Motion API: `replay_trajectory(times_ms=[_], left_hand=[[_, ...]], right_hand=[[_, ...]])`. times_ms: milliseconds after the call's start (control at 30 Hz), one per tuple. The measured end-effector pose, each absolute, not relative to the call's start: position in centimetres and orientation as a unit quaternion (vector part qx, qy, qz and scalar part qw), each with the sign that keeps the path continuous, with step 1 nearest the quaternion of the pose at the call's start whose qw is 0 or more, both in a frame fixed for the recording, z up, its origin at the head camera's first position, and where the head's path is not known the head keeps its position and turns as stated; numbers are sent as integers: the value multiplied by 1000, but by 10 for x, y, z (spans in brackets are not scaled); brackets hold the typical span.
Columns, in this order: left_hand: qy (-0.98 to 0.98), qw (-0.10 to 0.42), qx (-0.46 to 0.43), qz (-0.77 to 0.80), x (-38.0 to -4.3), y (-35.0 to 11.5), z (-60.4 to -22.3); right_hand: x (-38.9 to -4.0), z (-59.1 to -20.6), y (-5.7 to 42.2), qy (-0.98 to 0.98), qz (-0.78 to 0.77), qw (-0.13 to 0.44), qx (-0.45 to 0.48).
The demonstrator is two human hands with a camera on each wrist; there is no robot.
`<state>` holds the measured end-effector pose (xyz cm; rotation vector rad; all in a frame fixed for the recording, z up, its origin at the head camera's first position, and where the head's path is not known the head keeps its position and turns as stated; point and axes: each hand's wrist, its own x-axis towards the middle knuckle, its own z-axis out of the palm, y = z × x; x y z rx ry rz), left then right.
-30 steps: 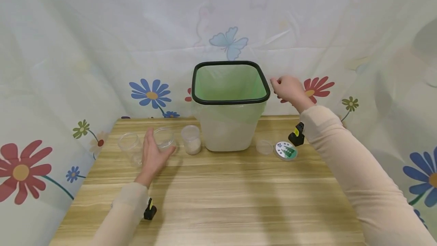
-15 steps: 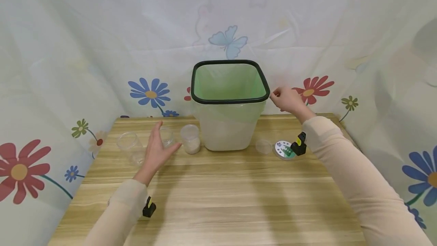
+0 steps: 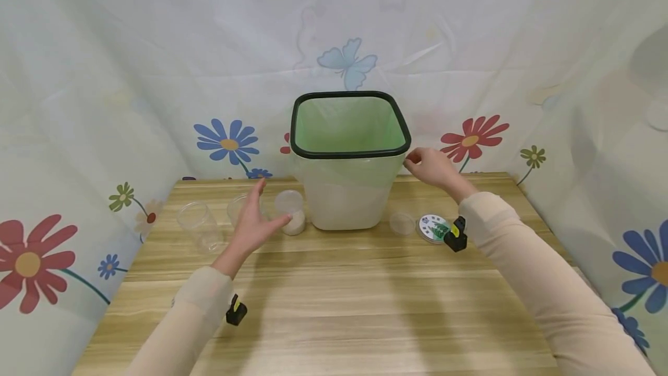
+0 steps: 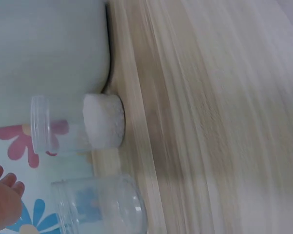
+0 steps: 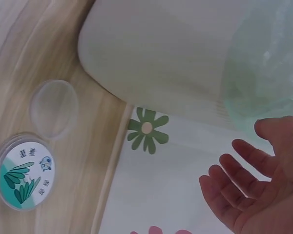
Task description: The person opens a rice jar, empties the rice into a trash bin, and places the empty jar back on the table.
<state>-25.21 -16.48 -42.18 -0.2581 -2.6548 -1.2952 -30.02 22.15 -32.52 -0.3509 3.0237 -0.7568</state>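
My left hand (image 3: pixel 254 228) is spread, thumb apart from the fingers, right at a clear jar with white contents (image 4: pixel 105 122). Behind that hand stands an empty clear jar (image 4: pixel 102 204), partly hidden in the head view. Further left is a taller clear plastic container (image 3: pixel 200 228). My right hand (image 3: pixel 430 167) hovers beside the upper right side of a pale bin (image 3: pixel 347 196); its fingers are loosely bent and hold nothing in the right wrist view. A green bag (image 3: pixel 347 126) lines the bin, under its black rim.
Right of the bin, a translucent round lid (image 3: pixel 402 224) lies on the wooden table (image 3: pixel 334 300). Next to it is a round lid with a green and white label (image 3: pixel 432 227). A flowered curtain (image 3: pixel 235 28) hangs behind the table.
My left hand has moved right, from the empty jar toward the jar with white contents. My right hand has come down beside the bin. The containers and lids have stayed in place.
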Motion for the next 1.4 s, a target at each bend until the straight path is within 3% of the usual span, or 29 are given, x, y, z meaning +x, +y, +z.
replay_trajectory(times_ms=[400, 833, 1400], left_hand=[[-880, 59, -71, -466, -261, -143, -425], [-876, 77, -62, -471, -268, -136, -449], [-870, 62, -31, -489, -266, -134, -478]], right_hand=[[-294, -350, 220, 960, -238, -16, -144], [-283, -377, 221, 954, -249, -25, -165], [-264, -392, 208, 946, -252, -49, -196]])
